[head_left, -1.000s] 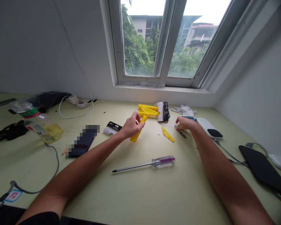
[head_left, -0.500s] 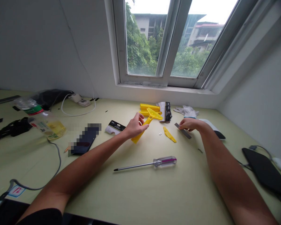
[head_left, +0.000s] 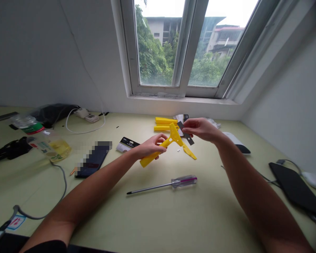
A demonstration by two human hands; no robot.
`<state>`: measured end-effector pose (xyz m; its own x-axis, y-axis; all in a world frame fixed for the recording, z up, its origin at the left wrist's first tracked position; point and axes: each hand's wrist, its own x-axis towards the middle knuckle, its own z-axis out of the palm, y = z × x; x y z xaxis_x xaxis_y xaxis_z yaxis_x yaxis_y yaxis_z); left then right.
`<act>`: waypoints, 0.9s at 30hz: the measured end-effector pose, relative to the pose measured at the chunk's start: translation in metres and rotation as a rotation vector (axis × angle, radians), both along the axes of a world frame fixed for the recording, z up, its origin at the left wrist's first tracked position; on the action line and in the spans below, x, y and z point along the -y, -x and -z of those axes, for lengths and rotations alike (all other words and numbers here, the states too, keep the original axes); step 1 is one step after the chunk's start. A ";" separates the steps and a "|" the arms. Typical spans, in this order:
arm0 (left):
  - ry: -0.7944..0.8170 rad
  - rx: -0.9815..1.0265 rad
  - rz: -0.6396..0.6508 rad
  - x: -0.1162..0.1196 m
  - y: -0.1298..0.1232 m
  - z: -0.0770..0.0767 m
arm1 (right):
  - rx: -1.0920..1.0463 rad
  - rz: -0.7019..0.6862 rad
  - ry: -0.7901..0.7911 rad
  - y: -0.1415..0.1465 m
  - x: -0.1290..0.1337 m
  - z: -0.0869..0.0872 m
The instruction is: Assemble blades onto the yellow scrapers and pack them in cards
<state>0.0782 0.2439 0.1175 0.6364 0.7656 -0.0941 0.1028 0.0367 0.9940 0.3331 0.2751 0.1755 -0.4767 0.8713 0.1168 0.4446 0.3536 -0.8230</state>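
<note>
My left hand [head_left: 151,146] grips the handle of a yellow plastic scraper [head_left: 158,151], whose T-shaped head [head_left: 175,135] tilts up off the table. My right hand [head_left: 201,129] pinches a dark metal scraper blade [head_left: 185,133] between its fingers, close to the scraper head and apart from it. Below the hands lies a yellow wedge-shaped plastic piece [head_left: 189,153], with a tiny metal screw or nut [head_left: 178,150] beside it. Farther back are more yellow scrapers [head_left: 165,121]. A screwdriver with a clear handle [head_left: 184,182] lies nearer me.
A packaging card [head_left: 182,121] stands behind the hands, and a small black-and-white package [head_left: 127,144] lies left of them. A bottle with yellow liquid [head_left: 50,149], a phone [head_left: 93,160], cables and a dark tablet [head_left: 295,188] lie on the table. A white device [head_left: 235,146] sits right.
Both hands have lifted off the table and come together. The yellow scraper has turned and risen, and the right hand has raised the dark blade up next to its head.
</note>
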 end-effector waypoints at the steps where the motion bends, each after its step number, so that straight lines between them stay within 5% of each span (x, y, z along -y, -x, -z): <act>1: 0.007 0.008 0.009 0.001 0.000 0.000 | -0.022 -0.002 0.003 0.004 0.000 0.002; 12: 0.042 0.087 0.133 0.002 -0.001 0.000 | 0.002 -0.061 -0.034 0.016 -0.006 0.022; 27: 0.130 0.149 0.230 0.009 -0.007 -0.003 | 0.145 -0.162 -0.050 0.032 0.009 0.014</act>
<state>0.0850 0.2344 0.1207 0.8060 0.5871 -0.0747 -0.0234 0.1577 0.9872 0.3014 0.2661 0.1613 -0.6246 0.7770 0.0779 0.4913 0.4685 -0.7342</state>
